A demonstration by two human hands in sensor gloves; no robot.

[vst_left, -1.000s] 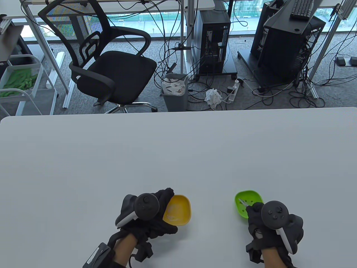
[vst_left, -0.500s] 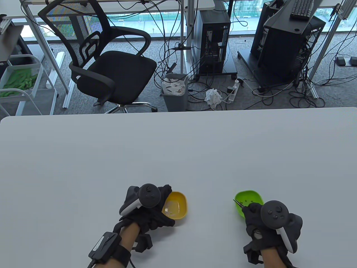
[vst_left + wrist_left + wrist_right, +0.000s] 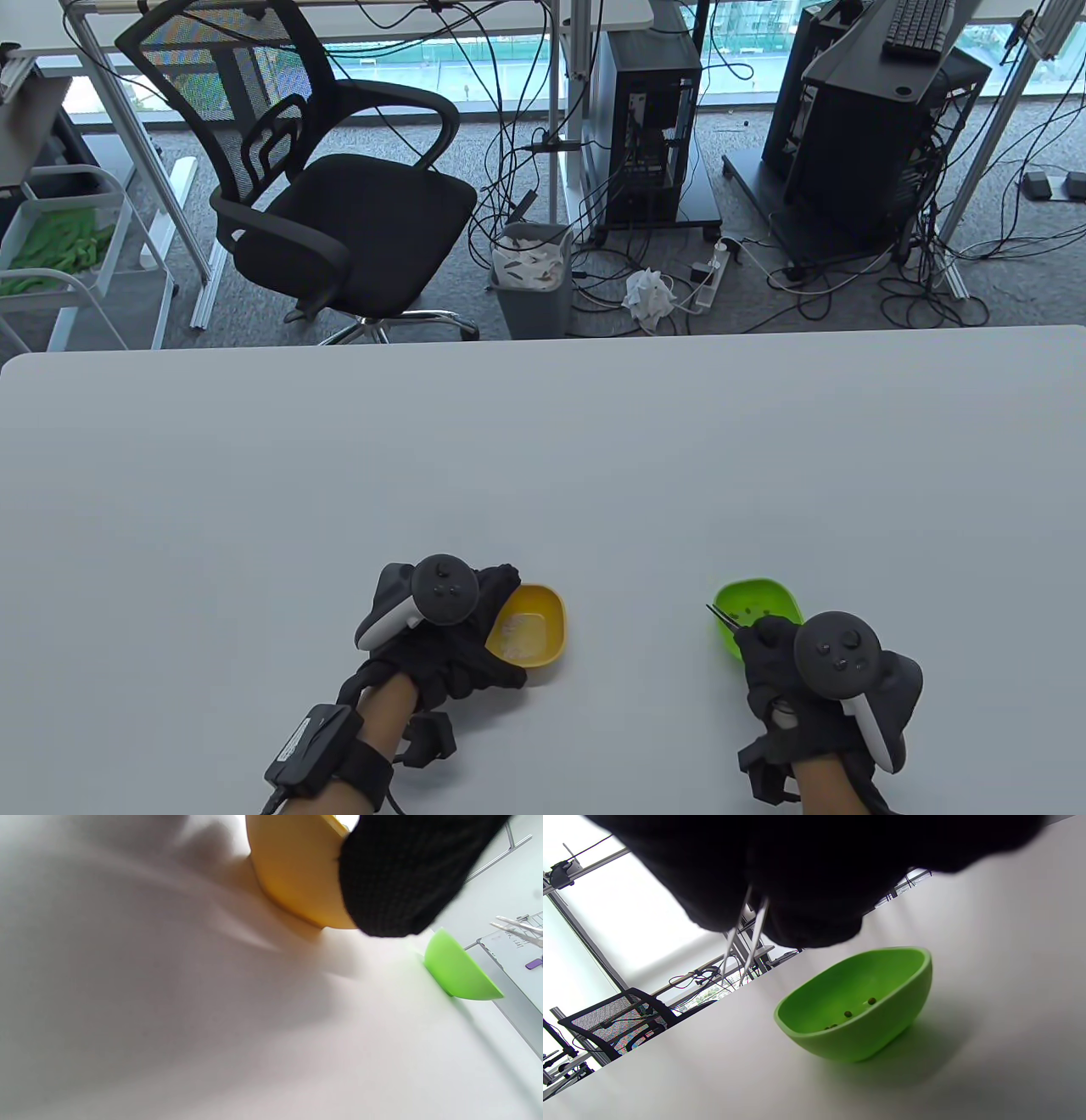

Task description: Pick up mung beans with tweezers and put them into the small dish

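A yellow small dish (image 3: 533, 630) sits near the table's front edge. My left hand (image 3: 485, 630) grips its left rim, with one gloved finger on its side in the left wrist view (image 3: 398, 874). A green dish (image 3: 758, 604) to the right holds several mung beans (image 3: 871, 1000). My right hand (image 3: 765, 638) pinches metal tweezers (image 3: 745, 938). Their tips stand slightly apart over the green dish's left rim (image 3: 713, 608), and I see no bean between them. The yellow dish (image 3: 292, 870) shows only a pale glare inside.
The white table (image 3: 543, 475) stretches far beyond the two dishes. An office chair (image 3: 322, 195), a bin (image 3: 530, 280), computer towers and cables stand on the floor past the far edge.
My left hand lowered the tilted yellow dish and drew it slightly left. The tweezers' tips moved from inside the green dish to above its left rim.
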